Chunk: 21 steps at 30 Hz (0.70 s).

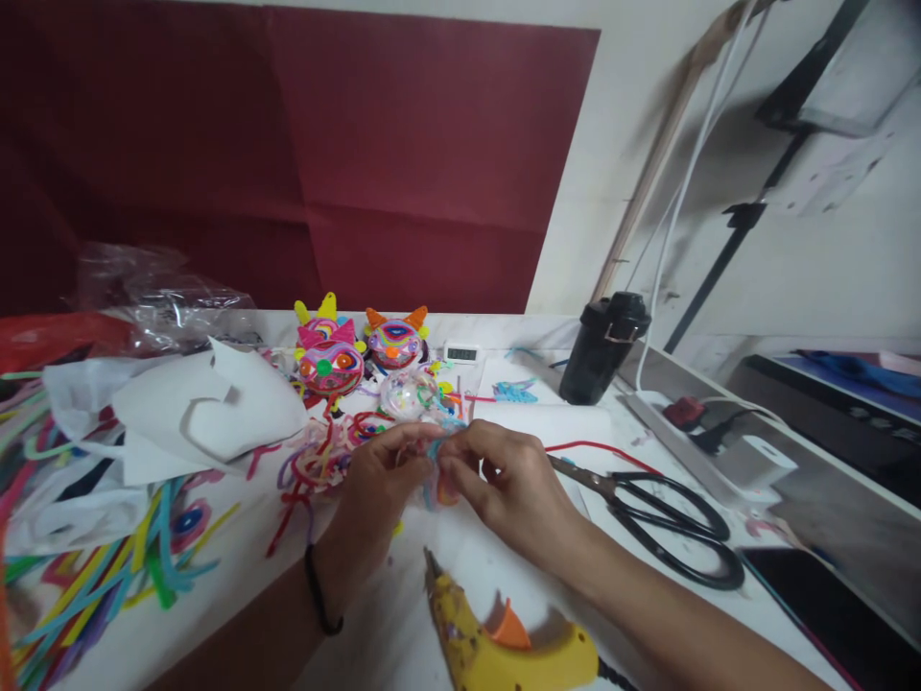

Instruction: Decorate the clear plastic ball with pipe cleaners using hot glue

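My left hand (385, 480) and my right hand (504, 475) meet over the middle of the table, fingers pinched together. Between their fingertips is a light-blue fuzzy pipe cleaner (434, 449), mostly covered by the fingers. Something pink and orange shows just beneath it, too blurred to name. Right behind the hands sits a clear round ball (407, 393) with coloured bits. A yellow hot glue gun (514, 653) with an orange trigger lies in front of them, its nozzle pointing toward the hands. Loose curled pipe cleaners (317, 465) lie beside my left hand.
Black-handled scissors (648, 513) and a phone (827, 614) lie at right, near a power strip (691, 451). A black bottle (604, 345) stands behind. Decorated animal-face figures (395, 341) and a small digital clock (461, 353) line the back. Cut white paper (208, 413) and coloured pipe cleaners (107, 585) cover the left.
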{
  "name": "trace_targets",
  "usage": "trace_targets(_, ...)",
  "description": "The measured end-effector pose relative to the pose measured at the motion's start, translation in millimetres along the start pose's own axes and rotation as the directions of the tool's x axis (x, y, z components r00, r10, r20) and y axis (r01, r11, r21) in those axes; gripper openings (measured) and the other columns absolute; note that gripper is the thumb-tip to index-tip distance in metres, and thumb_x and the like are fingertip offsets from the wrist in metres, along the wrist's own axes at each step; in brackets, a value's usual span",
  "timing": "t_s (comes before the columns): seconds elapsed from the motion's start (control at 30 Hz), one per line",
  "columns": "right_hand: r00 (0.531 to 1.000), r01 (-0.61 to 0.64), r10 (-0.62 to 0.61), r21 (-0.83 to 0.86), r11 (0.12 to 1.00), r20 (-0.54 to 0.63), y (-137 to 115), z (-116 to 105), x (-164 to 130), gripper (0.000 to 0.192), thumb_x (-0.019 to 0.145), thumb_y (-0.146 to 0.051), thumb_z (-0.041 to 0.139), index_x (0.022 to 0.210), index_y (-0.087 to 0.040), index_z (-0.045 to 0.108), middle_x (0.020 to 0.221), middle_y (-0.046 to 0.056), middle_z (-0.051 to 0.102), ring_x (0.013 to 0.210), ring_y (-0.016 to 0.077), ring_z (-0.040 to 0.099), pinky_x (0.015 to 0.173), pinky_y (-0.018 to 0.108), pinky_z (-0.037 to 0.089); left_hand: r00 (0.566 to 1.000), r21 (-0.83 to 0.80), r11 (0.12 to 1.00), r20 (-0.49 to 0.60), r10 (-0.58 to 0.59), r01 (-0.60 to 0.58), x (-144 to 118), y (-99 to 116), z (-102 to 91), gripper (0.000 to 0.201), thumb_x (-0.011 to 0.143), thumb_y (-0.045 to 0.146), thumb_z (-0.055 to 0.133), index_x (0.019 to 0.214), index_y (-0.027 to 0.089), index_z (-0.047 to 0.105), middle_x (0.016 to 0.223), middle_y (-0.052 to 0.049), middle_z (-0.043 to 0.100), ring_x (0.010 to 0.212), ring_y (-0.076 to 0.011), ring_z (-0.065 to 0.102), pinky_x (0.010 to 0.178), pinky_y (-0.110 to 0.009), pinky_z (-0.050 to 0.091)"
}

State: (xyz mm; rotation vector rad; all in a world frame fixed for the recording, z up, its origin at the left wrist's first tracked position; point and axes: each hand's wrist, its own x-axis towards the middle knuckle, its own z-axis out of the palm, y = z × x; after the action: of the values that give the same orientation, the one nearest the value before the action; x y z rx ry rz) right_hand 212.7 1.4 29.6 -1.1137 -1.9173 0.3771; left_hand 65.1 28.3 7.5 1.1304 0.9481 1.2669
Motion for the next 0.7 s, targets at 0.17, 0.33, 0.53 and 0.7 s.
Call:
trace_targets(0.17, 0.998, -0.064, 0.064, 0.009, 0.998, 0.002, 0, 1, 0, 0.018, 0.080, -0.005, 0.057, 0.069, -0.017, 0.063, 0.060, -0.001, 0.063, 0.057, 0.0123, 0.055, 0.054, 0.023, 0.039, 1.000, 0.010, 1.000, 0.011, -0.002, 0.001, 0, 0, -0.6, 0.025, 0.058, 0.014, 0.067, 0.082, 0.018, 0.074, 0.065, 0.002, 0.066, 0.059, -0.0141, 0.058, 0.055, -0.024, 0.044)
trace_targets(0.33, 0.990, -0.137, 0.136, 0.024, 0.990, 0.023, 0, 0, 1, 0.016, 0.080, -0.006, 0.058, 0.069, -0.017, 0.064, 0.060, -0.002, 0.066, 0.057, 0.0124, 0.058, 0.054, 0.022, 0.039, 1.000, -0.002, 1.000, 0.014, -0.007, 0.007, -3, 5, 2.8, 0.025, 0.058, 0.014, 0.066, 0.081, 0.018, 0.075, 0.062, 0.003, 0.066, 0.058, -0.0129, 0.057, 0.054, -0.022, 0.043)
trace_targets(0.53, 0.980, -0.195, 0.194, 0.022, 0.981, 0.038, 0, -5, 4, 0.016, 0.078, -0.007, 0.060, 0.067, -0.017, 0.065, 0.060, -0.002, 0.067, 0.055, 0.0120, 0.060, 0.052, 0.021, 0.038, 0.995, -0.014, 1.000, 0.095, -0.014, 0.015, -5, 10, 4.7, 0.026, 0.061, 0.013, 0.063, 0.083, 0.020, 0.075, 0.062, 0.003, 0.068, 0.054, -0.0114, 0.056, 0.050, -0.021, 0.041)
trace_targets(0.7, 0.976, -0.208, 0.203, 0.047, 0.977, 0.081, 2, -9, 6, 0.018, 0.078, -0.004, 0.060, 0.066, -0.016, 0.066, 0.060, -0.001, 0.069, 0.057, 0.0123, 0.061, 0.055, 0.021, 0.041, 0.991, 0.133, 0.990, 0.126, 0.034, -0.051, -4, 11, 0.6, 0.031, 0.063, 0.012, 0.061, 0.090, 0.019, 0.074, 0.072, 0.001, 0.069, 0.067, -0.0147, 0.060, 0.061, -0.024, 0.045)
